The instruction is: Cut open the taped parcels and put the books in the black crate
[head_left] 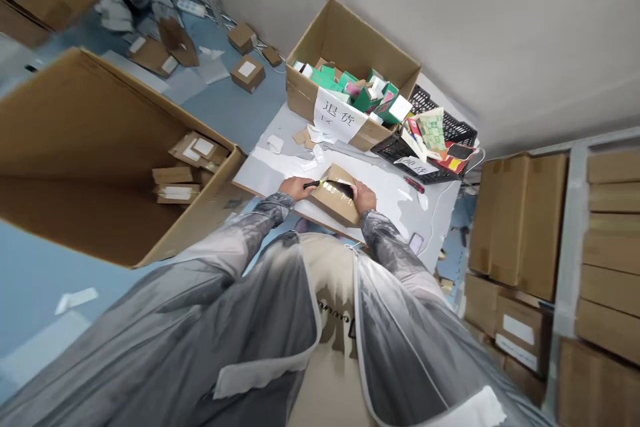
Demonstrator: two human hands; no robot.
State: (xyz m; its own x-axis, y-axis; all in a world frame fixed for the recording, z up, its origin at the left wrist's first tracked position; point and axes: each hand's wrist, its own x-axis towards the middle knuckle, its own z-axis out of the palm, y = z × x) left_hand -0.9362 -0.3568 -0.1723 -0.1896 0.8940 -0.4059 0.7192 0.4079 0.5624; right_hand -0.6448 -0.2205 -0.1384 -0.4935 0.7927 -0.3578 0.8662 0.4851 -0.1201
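where the two grey sleeves meet at the middle of the frame, the left hand (296,187) is curled shut around a black-handled box cutter (314,183), whose tip touches the top edge of a small taped cardboard parcel (336,199). the right hand (364,199) is pressed against the parcel's right side, fingers wrapped over its upper edge, steadying it. the parcel rests tilted on the near edge of a white table (380,187), just in front of the person's body.

further up the table, scraps of paper and card (307,147) lie scattered. behind them, at the upper middle of the frame, stands a big open carton (345,47) filled with green and white product boxes, a white sheet with handwritten characters (336,117) taped on its front. just to the right of it sits a black plastic basket (440,140) holding papers and coloured packets. a small red object (414,184) lies on the table below the basket.

at the left of the frame a very large open carton (100,147) holds several small flat parcels. the blue floor in the upper left is littered with more small boxes (247,72). stacked brown cartons (520,227) fill the right edge.
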